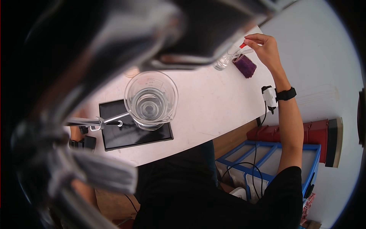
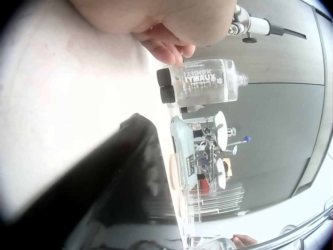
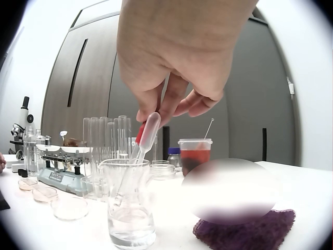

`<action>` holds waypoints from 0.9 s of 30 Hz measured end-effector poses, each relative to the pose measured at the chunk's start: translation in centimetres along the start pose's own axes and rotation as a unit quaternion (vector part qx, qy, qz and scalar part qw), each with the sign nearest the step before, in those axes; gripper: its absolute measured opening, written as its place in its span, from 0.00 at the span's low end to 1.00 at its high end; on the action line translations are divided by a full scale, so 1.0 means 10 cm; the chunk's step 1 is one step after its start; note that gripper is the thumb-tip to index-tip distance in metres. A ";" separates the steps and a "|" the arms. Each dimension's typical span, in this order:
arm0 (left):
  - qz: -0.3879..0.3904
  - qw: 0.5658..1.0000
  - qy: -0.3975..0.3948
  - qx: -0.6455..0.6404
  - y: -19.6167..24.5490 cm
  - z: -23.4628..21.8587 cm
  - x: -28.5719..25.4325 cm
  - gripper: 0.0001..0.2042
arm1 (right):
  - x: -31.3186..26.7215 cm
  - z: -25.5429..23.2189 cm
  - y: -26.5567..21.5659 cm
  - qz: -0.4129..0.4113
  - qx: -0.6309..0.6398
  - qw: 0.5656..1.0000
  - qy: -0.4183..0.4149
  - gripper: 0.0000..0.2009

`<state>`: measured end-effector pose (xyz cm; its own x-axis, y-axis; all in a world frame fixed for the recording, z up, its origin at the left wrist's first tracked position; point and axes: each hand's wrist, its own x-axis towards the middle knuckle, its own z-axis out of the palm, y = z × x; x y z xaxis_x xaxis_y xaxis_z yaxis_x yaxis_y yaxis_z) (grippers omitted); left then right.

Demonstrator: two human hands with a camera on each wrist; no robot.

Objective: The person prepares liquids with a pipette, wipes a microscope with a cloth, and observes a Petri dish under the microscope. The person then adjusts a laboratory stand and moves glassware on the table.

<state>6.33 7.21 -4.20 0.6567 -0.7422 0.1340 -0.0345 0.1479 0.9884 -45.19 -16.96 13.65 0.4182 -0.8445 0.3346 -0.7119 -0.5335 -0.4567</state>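
Observation:
In the right wrist view my right hand (image 3: 179,57) pinches the red top of a dropper (image 3: 140,134) between thumb and finger. Its lower part is inside a small glass beaker (image 3: 131,226) of clear liquid. A clear plastic pipette (image 3: 150,134) also stands in that beaker, close to my fingertips. A purple block (image 1: 246,66) lies beside the beaker in the head view. My left hand (image 2: 166,26) is near the tabletop in the left wrist view, fingers loosely bent, with no object seen in it; the head view mostly hides it behind blurred metal parts.
A large beaker of water (image 1: 150,103) stands over a black tray (image 1: 141,135), with a metal clamp arm beside it. A balance (image 3: 65,174), test tubes, petri dishes and a tub of red liquid (image 3: 195,156) stand farther back. Clear bottles (image 2: 205,83) are near my left hand.

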 end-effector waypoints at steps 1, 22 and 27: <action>0.001 1.000 -0.002 0.008 0.00 -0.01 0.01 0.11 | 0.00 0.00 0.00 0.000 0.000 1.000 0.000 0.08; 0.013 1.000 -0.002 0.012 -0.07 -0.05 0.03 0.08 | 0.03 -0.03 0.06 0.001 0.010 1.000 -0.003 0.09; 0.005 1.000 0.008 -0.012 -0.05 -0.01 0.01 0.07 | 0.04 -0.04 0.09 0.010 0.021 1.000 0.002 0.09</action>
<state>6.47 7.11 -4.67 0.6687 -0.7296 0.1433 -0.0234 0.1720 0.9848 -45.90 -17.76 13.73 0.4023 -0.8546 0.3283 -0.6960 -0.5185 -0.4968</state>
